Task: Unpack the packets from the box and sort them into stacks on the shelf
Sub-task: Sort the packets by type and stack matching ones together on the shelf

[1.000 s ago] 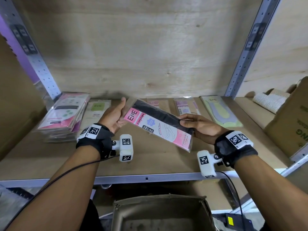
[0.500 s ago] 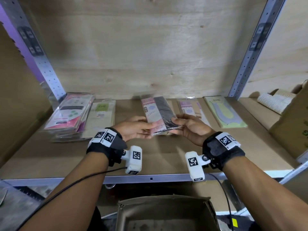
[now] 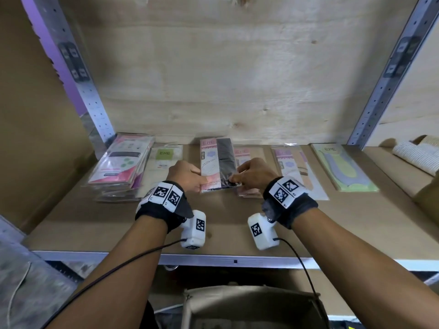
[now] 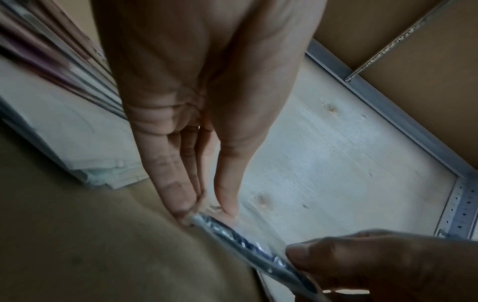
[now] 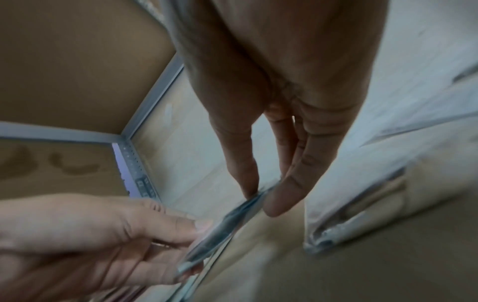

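Observation:
A pink-and-black packet (image 3: 218,162) lies lengthwise over the middle of the wooden shelf (image 3: 213,224), its far end near the back wall. My left hand (image 3: 198,184) pinches its near left corner and my right hand (image 3: 234,180) pinches its near right corner. In the left wrist view my thumb and fingers (image 4: 186,206) clamp the packet's edge (image 4: 245,245). The right wrist view shows the same pinch (image 5: 261,196) on the packet (image 5: 220,224), its near end a little above the shelf. The open cardboard box (image 3: 251,302) sits below the shelf.
On the shelf stand a stack of pink packets (image 3: 118,162) at the left, a green-labelled packet (image 3: 164,162), a pink packet (image 3: 247,157) under my right hand, a purple one (image 3: 292,167) and a yellow-green one (image 3: 342,167). A brown carton (image 3: 427,188) and white rolls (image 3: 415,155) are at the right.
The packet has swung from a slant to lengthwise and gone toward the back of the shelf. Both hands slid to its near end and moved forward and lower.

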